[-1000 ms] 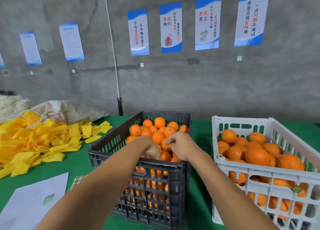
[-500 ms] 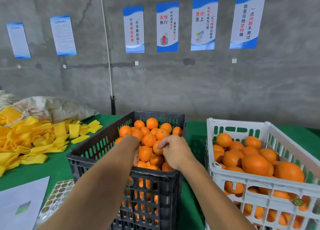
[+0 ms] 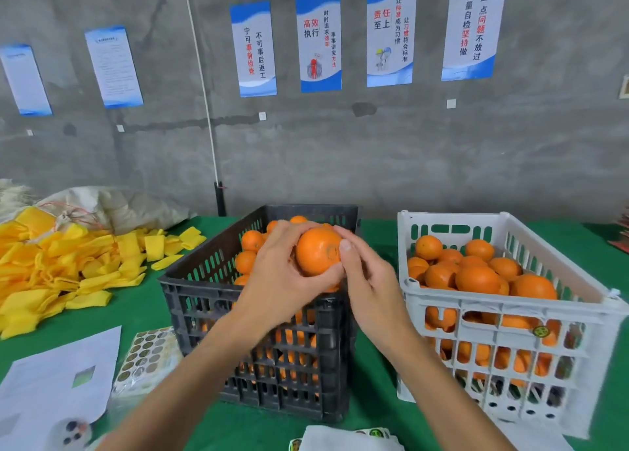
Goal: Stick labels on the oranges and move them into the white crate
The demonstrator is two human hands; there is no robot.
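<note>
My left hand (image 3: pixel 282 273) grips an orange (image 3: pixel 315 251) from below and behind, lifted above the black crate (image 3: pixel 258 314), which holds several oranges. My right hand (image 3: pixel 367 280) touches the orange's right side, its thumb pressing on the peel where a faint round mark shows. To the right stands the white crate (image 3: pixel 503 307), filled with several oranges; a green label shows on one through its front wall. A label sheet (image 3: pixel 146 358) lies left of the black crate.
A green cloth (image 3: pixel 136 304) covers the table. A pile of yellow foam sleeves (image 3: pixel 61 267) and a sack lie at the left. White paper (image 3: pixel 58 379) lies at the front left. More labels (image 3: pixel 371 433) sit at the bottom edge. A grey wall with posters stands behind.
Both hands were down among the oranges in the black crate. Now the left hand has lifted one orange above the crate and the right thumb presses on it.
</note>
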